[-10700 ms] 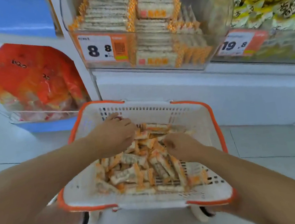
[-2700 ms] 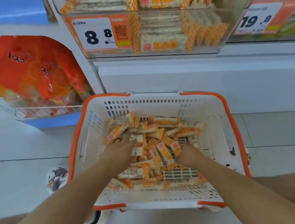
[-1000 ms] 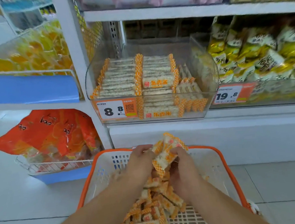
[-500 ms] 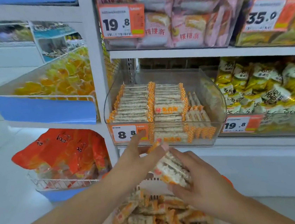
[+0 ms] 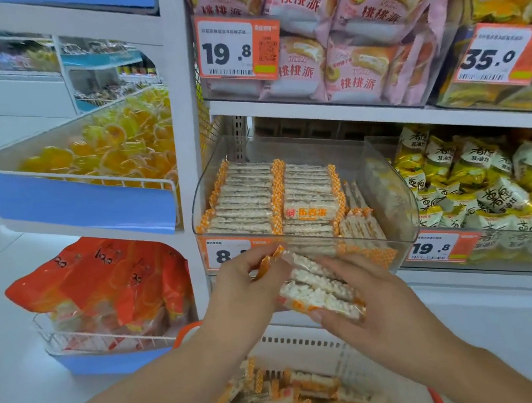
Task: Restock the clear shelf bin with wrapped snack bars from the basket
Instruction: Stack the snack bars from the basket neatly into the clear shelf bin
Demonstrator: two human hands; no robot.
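Head view. Both hands carry a small stack of wrapped snack bars (image 5: pixel 321 289) just in front of the clear shelf bin (image 5: pixel 386 194), below its front lip. Left hand (image 5: pixel 245 290): fingers curled, pinching the orange crimped wrapper ends at the stack's 10 o'clock corner. Right hand (image 5: pixel 369 302): cupped beneath and behind the stack, thumb and fingers curled around its 4 o'clock end.

Bin contents: two tidy rows of bars lying flat, left and centre; a shorter, looser group standing on edge toward 3 o'clock of the centre row. Open room appears to be at the right side and rear. The price tag (image 5: pixel 227 253) on the bin front is partly covered by the left hand.

Basket (image 5: pixel 307 342) sits at 6 o'clock below the hands, many loose bars still in it; restock judged well short of done.

Step in hand: squaring the stack before placing. Advice: align the crimped ends first, keep the bars flat and parallel to the existing rows, lift clear of the front lip, then lower into the right-hand gap without disturbing the upright group.
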